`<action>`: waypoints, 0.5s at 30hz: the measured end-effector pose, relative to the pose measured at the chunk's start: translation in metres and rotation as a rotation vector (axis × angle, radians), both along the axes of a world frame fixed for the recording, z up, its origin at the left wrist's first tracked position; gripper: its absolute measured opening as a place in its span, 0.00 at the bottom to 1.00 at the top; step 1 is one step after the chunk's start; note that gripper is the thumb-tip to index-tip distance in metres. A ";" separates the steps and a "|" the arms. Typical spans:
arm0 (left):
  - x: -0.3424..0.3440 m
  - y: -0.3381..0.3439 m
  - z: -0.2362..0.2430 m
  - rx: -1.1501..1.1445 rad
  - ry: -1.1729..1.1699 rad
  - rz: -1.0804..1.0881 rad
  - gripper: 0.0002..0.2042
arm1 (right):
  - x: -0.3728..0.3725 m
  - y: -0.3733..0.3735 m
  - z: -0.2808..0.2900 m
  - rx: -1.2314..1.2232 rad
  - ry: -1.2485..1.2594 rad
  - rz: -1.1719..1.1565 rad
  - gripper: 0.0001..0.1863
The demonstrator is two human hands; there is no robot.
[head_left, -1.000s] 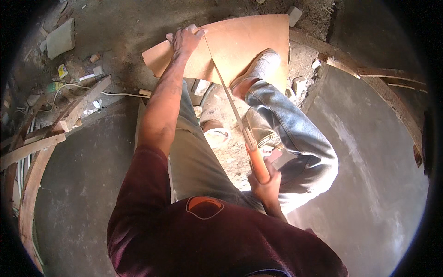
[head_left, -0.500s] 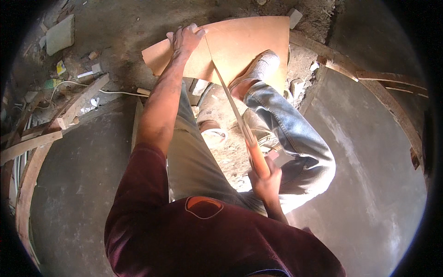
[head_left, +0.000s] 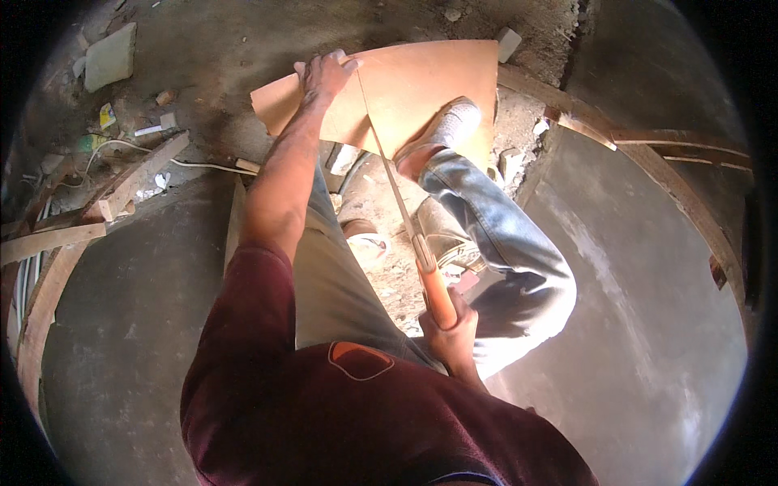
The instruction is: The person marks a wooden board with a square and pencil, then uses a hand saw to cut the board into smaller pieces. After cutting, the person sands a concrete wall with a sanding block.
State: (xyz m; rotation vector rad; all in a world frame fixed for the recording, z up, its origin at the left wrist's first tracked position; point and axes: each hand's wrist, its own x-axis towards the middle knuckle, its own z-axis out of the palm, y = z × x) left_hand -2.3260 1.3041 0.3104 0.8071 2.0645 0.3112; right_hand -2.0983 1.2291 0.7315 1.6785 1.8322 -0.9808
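Observation:
A thin, light-brown plywood sheet [head_left: 405, 77] lies at the far middle, with my shoe [head_left: 450, 121] pressing on its right part. My left hand [head_left: 326, 74] grips the sheet's far edge, its fingers bent over that edge just left of a thin cut line. In my right hand [head_left: 452, 332], closed around the orange handle, is a handsaw [head_left: 397, 186]. Its long blade slants away from me to the sheet's near edge and lines up with the cut. The blade's tip is hidden under the sheet.
Wooden framing [head_left: 142, 178] stands at the left, with a pale cable [head_left: 207, 165] running past it. More curved-looking timber [head_left: 681, 182] edges the right side. Rubble and a round container [head_left: 369, 243] lie between my legs. A pale slab [head_left: 111, 57] sits at the far left.
My right hand has pulled the handsaw back toward me and a little left. The left hand keeps its hold on the sheet. The whole view has shifted slightly.

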 end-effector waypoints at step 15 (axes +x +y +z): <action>0.004 -0.010 -0.029 0.122 0.092 0.042 0.26 | -0.037 0.061 -0.179 -0.037 -0.009 -0.170 0.18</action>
